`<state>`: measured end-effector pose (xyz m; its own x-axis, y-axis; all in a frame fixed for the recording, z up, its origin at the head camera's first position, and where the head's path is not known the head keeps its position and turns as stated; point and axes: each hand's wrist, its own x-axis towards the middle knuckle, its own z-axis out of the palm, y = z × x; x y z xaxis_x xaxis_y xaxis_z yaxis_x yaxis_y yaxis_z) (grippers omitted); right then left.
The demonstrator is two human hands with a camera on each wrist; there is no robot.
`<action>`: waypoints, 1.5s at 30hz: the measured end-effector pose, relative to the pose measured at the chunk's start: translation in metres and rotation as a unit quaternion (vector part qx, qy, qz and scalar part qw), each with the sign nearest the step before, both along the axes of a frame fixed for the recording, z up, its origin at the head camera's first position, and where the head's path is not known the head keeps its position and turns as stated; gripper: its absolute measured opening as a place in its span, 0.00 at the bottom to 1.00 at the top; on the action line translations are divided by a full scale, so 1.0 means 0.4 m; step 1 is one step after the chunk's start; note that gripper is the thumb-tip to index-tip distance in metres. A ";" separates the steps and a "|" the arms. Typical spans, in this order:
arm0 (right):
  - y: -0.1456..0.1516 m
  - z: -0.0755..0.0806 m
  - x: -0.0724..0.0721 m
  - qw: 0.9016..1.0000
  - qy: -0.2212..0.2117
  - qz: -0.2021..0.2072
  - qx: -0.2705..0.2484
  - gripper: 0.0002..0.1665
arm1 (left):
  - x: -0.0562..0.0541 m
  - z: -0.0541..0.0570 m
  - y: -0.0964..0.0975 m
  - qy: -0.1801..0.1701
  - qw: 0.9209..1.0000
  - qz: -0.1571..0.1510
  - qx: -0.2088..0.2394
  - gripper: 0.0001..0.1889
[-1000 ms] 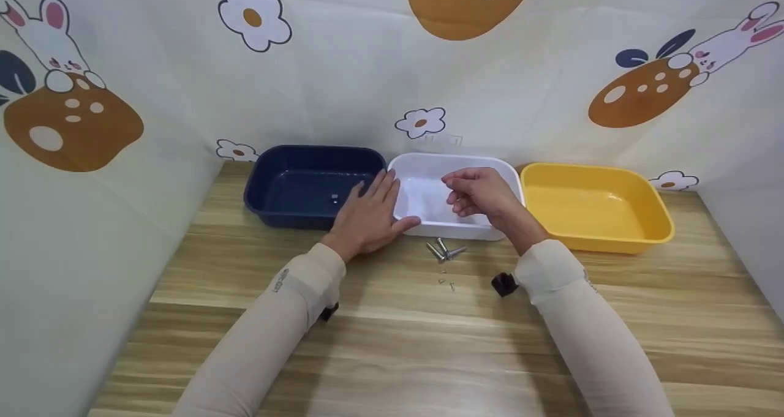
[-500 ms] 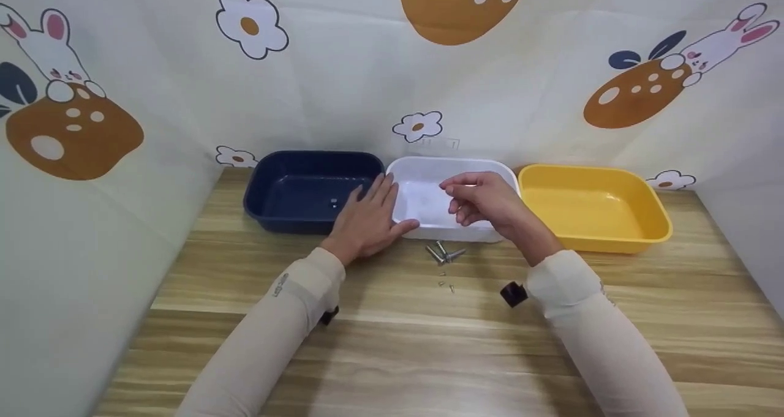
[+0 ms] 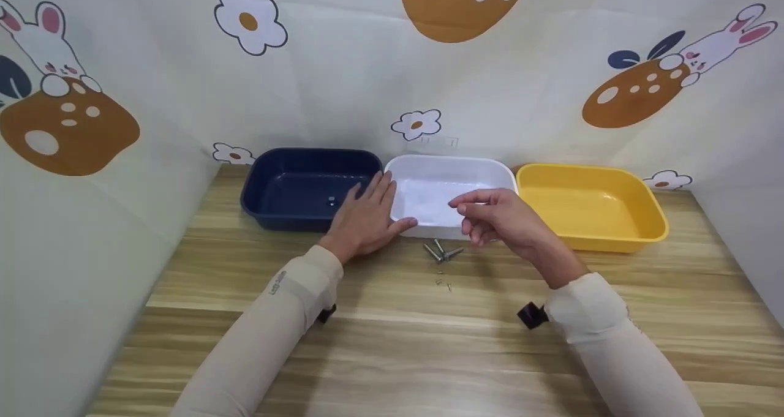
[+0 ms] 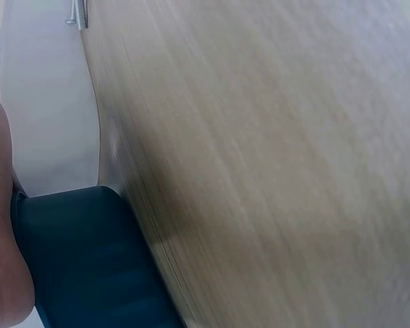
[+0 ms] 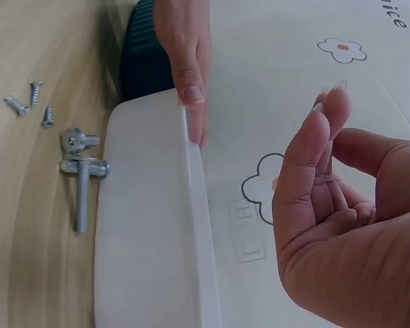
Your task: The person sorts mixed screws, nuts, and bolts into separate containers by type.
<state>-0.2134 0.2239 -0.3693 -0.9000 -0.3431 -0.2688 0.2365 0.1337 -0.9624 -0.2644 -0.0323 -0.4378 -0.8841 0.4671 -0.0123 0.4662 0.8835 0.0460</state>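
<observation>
My left hand [image 3: 361, 218] lies with straight fingers across the adjoining rims of a navy blue bin [image 3: 260, 206] and a white bin [image 3: 422, 228]. Its thumb points right along the white bin's front rim. Over the front right part of the white bin hovers my right hand [image 3: 505, 221], index finger extended and the other fingers loosely bent; nothing shows in its grasp. In the right wrist view, that hand [image 5: 355, 219] is apart from the bin. Metal bolts [image 5: 82, 191] lie in front of the white bin, with small screws [image 5: 48, 116] nearer me.
A yellow bin [image 3: 612, 244] stands right of the white one. Inside the blue bin sits a small shiny metal piece [image 3: 331, 201]. All three bins stand at the back of a wood-grain table [image 3: 404, 349], against a printed cloth wall [image 3: 343, 86].
My right hand has drawn back toward me and slightly right, from over the middle of the white bin to its front part. The left hand stays on the rims.
</observation>
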 end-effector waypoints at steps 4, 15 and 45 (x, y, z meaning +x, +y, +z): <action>0.012 -0.019 0.014 1.000 -0.012 0.006 -0.005 0.14 | -0.001 0.000 -0.005 -0.004 1.000 0.002 0.003 0.52; 0.028 -0.078 0.043 0.998 -0.049 0.015 -0.026 0.14 | -0.001 0.002 -0.005 -0.003 1.000 0.001 0.006 0.53; 0.010 -0.203 0.052 0.996 -0.078 0.017 0.035 0.22 | -0.001 0.003 0.001 0.004 1.000 -0.005 0.003 0.54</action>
<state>-0.1926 0.2280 -0.4506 -0.8331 -0.3489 -0.4293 0.3772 0.2093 -0.9022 -0.2648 -0.0320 -0.4368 -0.8799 0.4752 -0.0032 0.4746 0.8790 0.0469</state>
